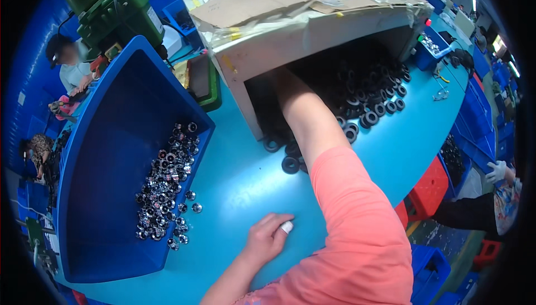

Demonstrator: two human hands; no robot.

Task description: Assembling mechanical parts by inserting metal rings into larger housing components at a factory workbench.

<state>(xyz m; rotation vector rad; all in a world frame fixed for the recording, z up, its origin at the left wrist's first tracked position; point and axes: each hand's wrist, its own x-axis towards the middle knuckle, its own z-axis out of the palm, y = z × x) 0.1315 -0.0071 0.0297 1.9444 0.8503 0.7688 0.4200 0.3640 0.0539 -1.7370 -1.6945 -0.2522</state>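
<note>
My left hand (268,239) lies on the turquoise table at the front, its forefinger stretched out and a white wrap on one digit. It seems to hold nothing. My right forearm (307,109) reaches into the dark opening of a cardboard-topped box (312,37). The right hand is hidden in the shadow there, so what it touches cannot be seen. Many black rings (368,119) lie heaped in and before the opening, some beside my forearm. To the left, small shiny metal ring-like parts (167,174) fill the open edge of a blue bin (106,193), with several spilled onto the table.
A green machine (120,17) and a green tray (206,81) stand behind the bin. At the far right are a blue bin of shiny parts (427,51) and pliers (441,73). A red stool (429,190) and a gloved co-worker's hand (496,171) are farther right.
</note>
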